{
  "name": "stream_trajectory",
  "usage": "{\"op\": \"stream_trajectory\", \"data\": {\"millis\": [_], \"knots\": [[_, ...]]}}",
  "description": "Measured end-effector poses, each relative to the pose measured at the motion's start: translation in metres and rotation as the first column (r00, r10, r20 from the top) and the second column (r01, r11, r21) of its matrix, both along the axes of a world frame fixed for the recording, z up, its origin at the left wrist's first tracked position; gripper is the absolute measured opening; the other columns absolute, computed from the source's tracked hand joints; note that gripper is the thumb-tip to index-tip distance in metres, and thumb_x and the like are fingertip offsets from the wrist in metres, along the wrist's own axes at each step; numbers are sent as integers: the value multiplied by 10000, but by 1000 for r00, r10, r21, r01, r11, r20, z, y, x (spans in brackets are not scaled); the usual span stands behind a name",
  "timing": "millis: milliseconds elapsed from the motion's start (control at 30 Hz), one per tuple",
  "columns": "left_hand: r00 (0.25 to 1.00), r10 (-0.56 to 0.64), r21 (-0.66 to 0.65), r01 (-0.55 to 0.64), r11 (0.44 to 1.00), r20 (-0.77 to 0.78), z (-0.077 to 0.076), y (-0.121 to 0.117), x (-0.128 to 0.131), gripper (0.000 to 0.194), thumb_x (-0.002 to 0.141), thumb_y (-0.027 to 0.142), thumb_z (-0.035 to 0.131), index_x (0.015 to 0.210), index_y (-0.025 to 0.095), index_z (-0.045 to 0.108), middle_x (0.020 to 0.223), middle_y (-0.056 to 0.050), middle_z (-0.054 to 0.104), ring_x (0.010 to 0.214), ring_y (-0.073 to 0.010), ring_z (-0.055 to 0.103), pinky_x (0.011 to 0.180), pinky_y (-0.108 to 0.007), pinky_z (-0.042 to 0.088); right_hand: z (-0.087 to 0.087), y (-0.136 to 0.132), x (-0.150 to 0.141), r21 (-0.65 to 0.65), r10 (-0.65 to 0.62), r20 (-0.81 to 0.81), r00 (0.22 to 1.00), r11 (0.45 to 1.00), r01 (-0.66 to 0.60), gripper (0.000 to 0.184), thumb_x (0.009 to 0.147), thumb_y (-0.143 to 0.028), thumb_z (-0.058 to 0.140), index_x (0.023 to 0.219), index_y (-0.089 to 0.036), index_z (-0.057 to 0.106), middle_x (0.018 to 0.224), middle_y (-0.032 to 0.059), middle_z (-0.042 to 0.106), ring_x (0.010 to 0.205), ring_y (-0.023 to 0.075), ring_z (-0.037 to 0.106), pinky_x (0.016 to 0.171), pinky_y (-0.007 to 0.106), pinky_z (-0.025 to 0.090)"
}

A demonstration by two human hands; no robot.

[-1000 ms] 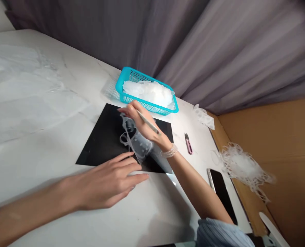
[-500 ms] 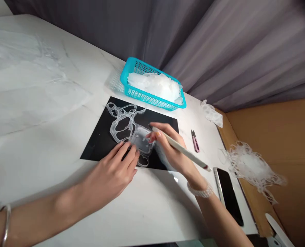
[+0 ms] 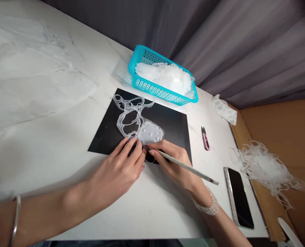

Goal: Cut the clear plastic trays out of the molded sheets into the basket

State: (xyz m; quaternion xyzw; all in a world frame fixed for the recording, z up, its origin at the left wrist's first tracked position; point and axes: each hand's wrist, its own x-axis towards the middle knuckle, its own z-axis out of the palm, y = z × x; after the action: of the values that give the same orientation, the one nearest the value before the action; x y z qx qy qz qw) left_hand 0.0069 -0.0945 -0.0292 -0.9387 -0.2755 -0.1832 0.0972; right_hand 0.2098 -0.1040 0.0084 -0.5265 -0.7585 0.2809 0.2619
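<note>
Clear plastic cutout [image 3: 150,133] on a black mat [image 3: 173,123]. Left hand [image 3: 116,171] open, fingertips on its edge; right hand [image 3: 171,164] pinching a white stylus [image 3: 188,167].

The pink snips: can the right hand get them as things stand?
Probably yes: the right hand is close to the pink snips, with only the black sheet between, but it holds a white stylus, which may need setting down first.

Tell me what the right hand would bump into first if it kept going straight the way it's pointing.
The right hand would most likely meet the left hand's fingers first, at the edge of the clear plastic piece, though depth is hard to judge from this view.
</note>
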Motion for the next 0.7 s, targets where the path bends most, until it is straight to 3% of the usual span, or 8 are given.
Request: {"op": "stream_trajectory", "data": {"millis": [267, 500, 700], "knots": [[1000, 23, -3, -23, 1000, -4, 2, 0, 2, 327, 961, 214, 520, 1174, 25, 682, 1214, -212, 683, 1188, -360, 615, 1034, -480, 508, -9, 2, -2, 80, 44, 58, 997, 996, -49, 208, 1014, -236, 501, 1116, -178, 673, 904, 58, 686, 796, 161, 637, 720, 292, 513], [992, 3, 32, 1, 999, -126, -5, -2, -4, 441, 909, 195, 565, 1310, 13, 592, 1339, -227, 601, 1261, -388, 552, 1086, -525, 453, -7, -5, 6, 175, 86, 123, 989, 979, -107, 205, 1010, -189, 480, 1113, -189, 657, 887, 63, 662, 768, 165, 631, 681, 296, 524], [991, 17, 42, -11, 999, -136, -1, -1, -3, 478, 882, 150, 557, 1339, 11, 564, 1328, -229, 603, 1238, -387, 558, 1063, -537, 463, -6, -13, 13, 195, 60, 166, 984, 976, -92, 186, 997, -153, 489, 1093, -173, 647, 883, 74, 650, 774, 170, 632, 666, 300, 540]]}}
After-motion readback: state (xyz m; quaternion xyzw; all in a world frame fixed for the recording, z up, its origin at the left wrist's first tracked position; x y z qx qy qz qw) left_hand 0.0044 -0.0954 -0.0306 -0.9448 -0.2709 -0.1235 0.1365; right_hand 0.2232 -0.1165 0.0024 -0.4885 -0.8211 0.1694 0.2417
